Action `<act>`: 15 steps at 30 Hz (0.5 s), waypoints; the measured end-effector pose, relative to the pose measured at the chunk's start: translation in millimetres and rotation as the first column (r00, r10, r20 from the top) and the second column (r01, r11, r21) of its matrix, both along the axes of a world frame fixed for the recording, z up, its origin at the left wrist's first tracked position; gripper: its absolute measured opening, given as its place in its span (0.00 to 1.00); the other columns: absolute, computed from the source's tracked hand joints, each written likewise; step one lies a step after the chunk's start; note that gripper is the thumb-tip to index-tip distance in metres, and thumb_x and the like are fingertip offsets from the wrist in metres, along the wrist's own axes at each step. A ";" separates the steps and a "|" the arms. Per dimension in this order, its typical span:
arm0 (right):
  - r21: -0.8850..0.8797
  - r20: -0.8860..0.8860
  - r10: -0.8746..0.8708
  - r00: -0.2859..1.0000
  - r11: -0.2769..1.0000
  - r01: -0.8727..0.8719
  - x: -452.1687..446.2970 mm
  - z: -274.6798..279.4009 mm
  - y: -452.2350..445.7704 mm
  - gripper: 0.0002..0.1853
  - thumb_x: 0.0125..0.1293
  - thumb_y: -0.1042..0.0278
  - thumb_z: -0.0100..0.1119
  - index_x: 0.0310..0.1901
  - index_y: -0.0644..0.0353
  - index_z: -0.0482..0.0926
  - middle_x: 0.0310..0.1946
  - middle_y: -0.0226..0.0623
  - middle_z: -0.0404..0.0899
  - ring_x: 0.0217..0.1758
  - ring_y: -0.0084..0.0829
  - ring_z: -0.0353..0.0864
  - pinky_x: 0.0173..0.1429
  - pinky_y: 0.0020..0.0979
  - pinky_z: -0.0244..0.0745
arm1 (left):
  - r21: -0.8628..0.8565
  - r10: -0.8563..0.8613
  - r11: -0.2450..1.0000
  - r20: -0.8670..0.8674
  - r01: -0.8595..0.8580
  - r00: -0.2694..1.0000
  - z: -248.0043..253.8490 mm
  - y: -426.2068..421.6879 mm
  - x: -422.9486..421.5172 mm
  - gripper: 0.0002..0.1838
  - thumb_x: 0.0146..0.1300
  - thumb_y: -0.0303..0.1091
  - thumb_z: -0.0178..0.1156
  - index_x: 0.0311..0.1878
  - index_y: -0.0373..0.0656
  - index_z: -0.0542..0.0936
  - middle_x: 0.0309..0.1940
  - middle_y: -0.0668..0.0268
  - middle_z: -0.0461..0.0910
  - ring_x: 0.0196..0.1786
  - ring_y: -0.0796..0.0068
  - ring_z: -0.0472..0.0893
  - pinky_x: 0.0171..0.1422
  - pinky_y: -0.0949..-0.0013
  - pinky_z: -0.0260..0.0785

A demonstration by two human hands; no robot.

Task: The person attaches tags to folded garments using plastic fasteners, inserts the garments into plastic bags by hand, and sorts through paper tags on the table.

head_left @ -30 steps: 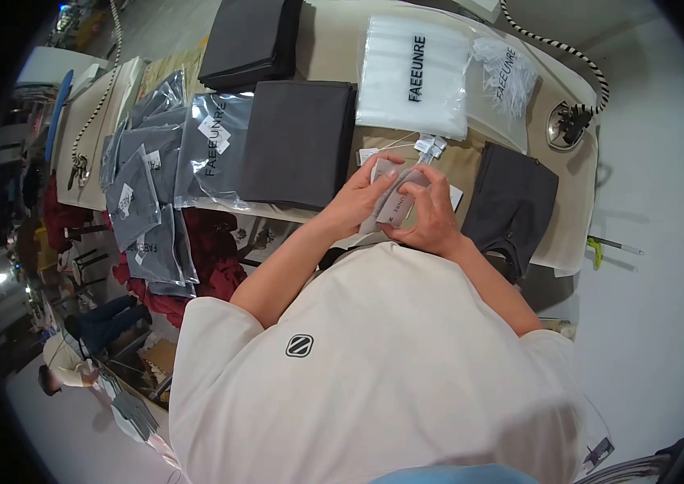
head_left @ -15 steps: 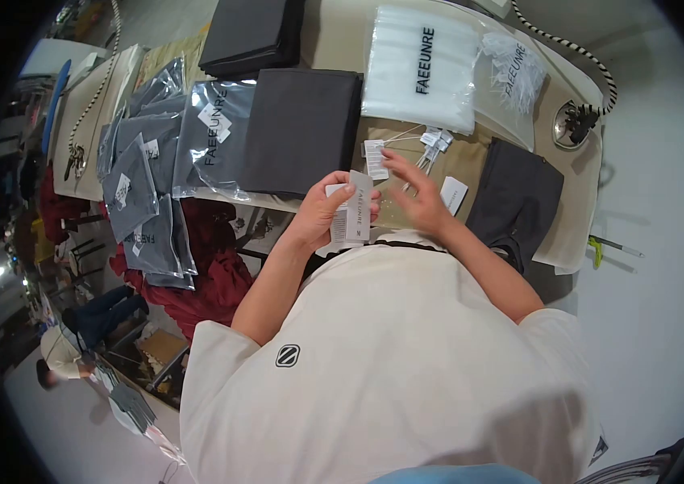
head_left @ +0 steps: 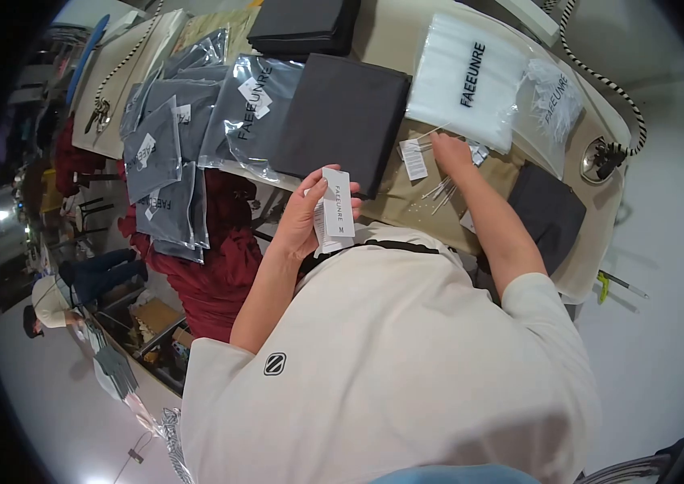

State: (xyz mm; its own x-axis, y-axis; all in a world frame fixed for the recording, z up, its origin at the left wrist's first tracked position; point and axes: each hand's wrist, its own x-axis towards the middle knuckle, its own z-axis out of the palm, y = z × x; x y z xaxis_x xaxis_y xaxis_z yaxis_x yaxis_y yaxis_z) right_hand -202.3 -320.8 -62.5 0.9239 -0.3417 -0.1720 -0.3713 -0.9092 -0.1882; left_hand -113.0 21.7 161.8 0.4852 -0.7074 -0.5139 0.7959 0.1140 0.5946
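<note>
My left hand point(head_left: 297, 219) is closed on white hang tags point(head_left: 337, 206); the front one reads FAEEUNRE M, and another with a barcode shows behind it. My right hand point(head_left: 453, 156) reaches forward with its fingers curled down among white tag strings point(head_left: 441, 192). Whatever its fingertips pinch is hidden. Just left of them a white printed label point(head_left: 413, 160) lies on the tan cloth point(head_left: 394, 194). A folded dark garment point(head_left: 347, 117) is beyond my left hand.
Clear printed bags point(head_left: 464, 77) lie at the back right. Bagged garments point(head_left: 156, 153) hang over the left edge, above dark red fabric point(head_left: 217, 274). Dark trousers point(head_left: 547, 214) lie at right. A striped cord point(head_left: 640, 121) curves behind. Another person point(head_left: 56, 300) stands far left.
My right hand has moved forward from beside the tags to the strings and curled its fingers. The left hand still holds the tags, now slightly turned. The whole view has shifted.
</note>
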 end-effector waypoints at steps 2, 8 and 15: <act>-0.082 -0.012 0.193 0.981 0.978 -0.193 0.5 -2.4 -4.0 0.07 0.69 0.69 0.53 0.44 0.56 0.78 0.38 0.44 0.84 0.41 0.47 0.88 0.43 0.49 0.82 | 0.010 0.002 1.000 -0.001 -0.002 1.000 -0.5 0.9 0.9 0.27 0.75 0.47 0.62 0.69 0.44 0.67 0.55 0.49 0.81 0.50 0.59 0.87 0.55 0.54 0.85; -0.182 0.241 0.540 0.806 0.841 -0.509 -24.9 55.4 -2.7 0.03 0.66 0.72 0.57 0.38 0.57 0.80 0.36 0.39 0.85 0.41 0.42 0.89 0.42 0.42 0.82 | -0.033 -0.025 0.999 -0.017 0.024 1.000 1.6 -17.1 0.1 0.24 0.77 0.46 0.58 0.67 0.43 0.69 0.57 0.49 0.81 0.51 0.59 0.87 0.55 0.55 0.85; 0.508 0.657 -0.447 0.607 0.857 0.081 -71.7 107.7 21.5 0.11 0.66 0.75 0.62 0.49 0.59 0.82 0.37 0.39 0.84 0.40 0.41 0.86 0.44 0.41 0.80 | -0.072 -0.138 0.988 -0.019 0.136 0.990 2.0 -75.7 -9.1 0.24 0.78 0.47 0.57 0.67 0.42 0.70 0.57 0.49 0.81 0.51 0.59 0.87 0.55 0.55 0.85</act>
State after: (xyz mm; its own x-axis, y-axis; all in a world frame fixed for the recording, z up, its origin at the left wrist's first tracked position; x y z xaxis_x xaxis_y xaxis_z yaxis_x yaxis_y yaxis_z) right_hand -274.0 -299.3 45.2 0.6697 -0.6615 0.3375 -0.1500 -0.5656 -0.8109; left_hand -122.1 -54.0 163.7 0.3691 -0.8012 -0.4711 0.8210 0.0435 0.5693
